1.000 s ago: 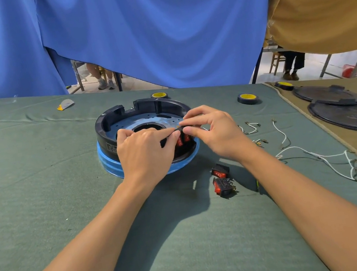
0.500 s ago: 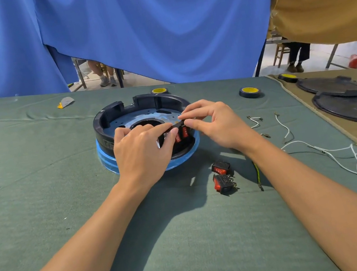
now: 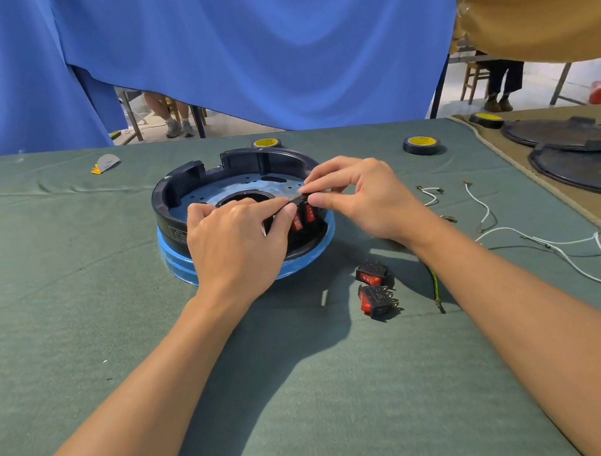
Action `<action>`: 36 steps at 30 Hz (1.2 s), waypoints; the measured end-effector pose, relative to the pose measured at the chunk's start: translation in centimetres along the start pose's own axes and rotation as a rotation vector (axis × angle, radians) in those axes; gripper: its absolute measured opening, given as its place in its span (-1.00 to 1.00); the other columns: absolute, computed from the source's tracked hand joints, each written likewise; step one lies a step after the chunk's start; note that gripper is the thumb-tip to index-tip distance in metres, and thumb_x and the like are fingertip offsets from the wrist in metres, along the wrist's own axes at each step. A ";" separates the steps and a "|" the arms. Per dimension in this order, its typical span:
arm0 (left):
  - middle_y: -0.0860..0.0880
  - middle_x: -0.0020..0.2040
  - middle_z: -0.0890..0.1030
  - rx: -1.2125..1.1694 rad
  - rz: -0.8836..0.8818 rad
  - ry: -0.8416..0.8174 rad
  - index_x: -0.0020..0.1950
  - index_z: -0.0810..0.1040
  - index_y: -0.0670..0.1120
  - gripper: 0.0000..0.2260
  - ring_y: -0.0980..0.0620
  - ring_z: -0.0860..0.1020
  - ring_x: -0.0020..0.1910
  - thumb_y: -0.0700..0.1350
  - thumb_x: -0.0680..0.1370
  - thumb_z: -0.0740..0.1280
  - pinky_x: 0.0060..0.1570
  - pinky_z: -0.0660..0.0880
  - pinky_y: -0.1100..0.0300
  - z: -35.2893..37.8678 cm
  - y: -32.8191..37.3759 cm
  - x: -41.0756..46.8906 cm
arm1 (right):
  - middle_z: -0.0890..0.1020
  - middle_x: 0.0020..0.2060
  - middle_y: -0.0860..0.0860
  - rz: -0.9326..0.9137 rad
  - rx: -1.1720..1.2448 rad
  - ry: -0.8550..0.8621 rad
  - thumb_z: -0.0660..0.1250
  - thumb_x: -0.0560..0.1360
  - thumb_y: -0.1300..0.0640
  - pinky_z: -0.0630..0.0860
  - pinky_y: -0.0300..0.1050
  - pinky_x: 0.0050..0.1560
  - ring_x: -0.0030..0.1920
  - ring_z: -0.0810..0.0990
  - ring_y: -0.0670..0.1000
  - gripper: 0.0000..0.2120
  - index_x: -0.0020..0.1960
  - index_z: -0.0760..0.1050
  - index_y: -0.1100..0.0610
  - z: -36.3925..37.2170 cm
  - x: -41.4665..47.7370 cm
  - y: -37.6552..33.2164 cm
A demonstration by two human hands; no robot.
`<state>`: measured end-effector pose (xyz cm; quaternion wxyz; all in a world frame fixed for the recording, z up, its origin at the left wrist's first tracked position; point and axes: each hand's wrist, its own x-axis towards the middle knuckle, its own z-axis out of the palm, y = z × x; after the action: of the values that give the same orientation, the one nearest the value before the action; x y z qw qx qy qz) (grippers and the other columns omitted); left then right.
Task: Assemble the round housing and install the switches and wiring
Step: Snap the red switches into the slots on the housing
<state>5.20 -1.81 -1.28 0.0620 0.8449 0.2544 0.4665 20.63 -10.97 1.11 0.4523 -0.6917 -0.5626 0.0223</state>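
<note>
Rim work on a round black plastic housing [image 3: 248,161], blue base ring [image 3: 172,257] beneath it.
The housing sits mid-table on the green cloth table [image 3: 65,307]. The left hand [image 3: 234,246] and right hand [image 3: 361,197] each pinch its near rim between thumb and forefinger, their tips almost meeting above two red rocker switches [image 3: 308,213] set in the wall. Two loose red-and-black switches [image 3: 370,275] lie near the housing, to its right, and white wires [image 3: 502,230] lie further right.
</note>
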 end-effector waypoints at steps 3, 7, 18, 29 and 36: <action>0.07 -0.39 0.58 -0.015 0.044 -0.013 -0.01 0.72 0.09 -0.75 0.01 0.45 -0.39 0.06 0.60 0.23 -0.06 0.27 0.05 -0.3 -0.2 -0.1 | 0.61 0.00 -0.11 -0.001 0.001 -0.018 0.42 0.50 0.18 0.49 -0.31 0.02 -0.11 0.55 -0.12 -0.86 0.04 0.69 0.11 -0.2 0.1 0.0; 0.06 -0.39 0.58 -0.003 0.074 -0.021 0.00 0.72 0.03 -0.72 -0.01 0.49 -0.37 0.01 0.61 0.21 -0.09 0.27 0.05 -0.4 -0.4 -0.4 | 0.60 0.01 -0.13 0.001 0.003 -0.065 0.42 0.51 0.15 0.46 -0.32 0.02 -0.12 0.53 -0.18 -0.87 0.03 0.69 0.08 -0.6 0.2 0.1; 0.08 -0.42 0.54 0.029 0.074 -0.024 -0.20 0.66 -0.04 -0.68 0.00 0.44 -0.40 -0.02 0.63 0.18 -0.12 0.13 0.14 -0.6 -0.5 -0.3 | 0.61 -0.03 -0.13 0.001 -0.035 0.004 0.39 0.53 0.13 0.45 -0.21 0.02 -0.10 0.53 -0.15 -0.87 0.00 0.70 0.11 0.0 0.1 -0.1; 0.04 -0.22 0.69 0.035 0.094 -0.100 0.01 0.69 -0.06 -0.70 -0.03 0.58 -0.24 0.00 0.61 0.18 -0.05 0.23 0.08 -1.2 -0.6 -0.4 | 0.63 0.07 -0.09 0.026 -0.079 0.008 0.31 0.58 0.10 0.42 -0.35 0.01 -0.06 0.54 -0.14 -0.82 0.07 0.68 0.09 -0.6 -0.8 -0.7; 0.01 -0.07 0.71 0.067 0.147 -0.152 0.18 0.65 -0.06 -0.78 -0.06 0.61 -0.11 -0.05 0.60 0.31 -0.03 0.26 0.05 -1.4 -1.1 -0.2 | 0.63 0.01 -0.08 -0.098 -0.246 0.064 0.46 0.46 0.13 0.43 -0.31 -0.11 -0.14 0.58 -0.04 -0.85 0.02 0.69 0.07 -0.7 -2.2 -1.9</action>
<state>3.54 -1.13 -1.09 0.0186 0.8957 0.2018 0.3958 18.81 -13.21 1.74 0.3824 -0.7141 -0.5793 -0.0910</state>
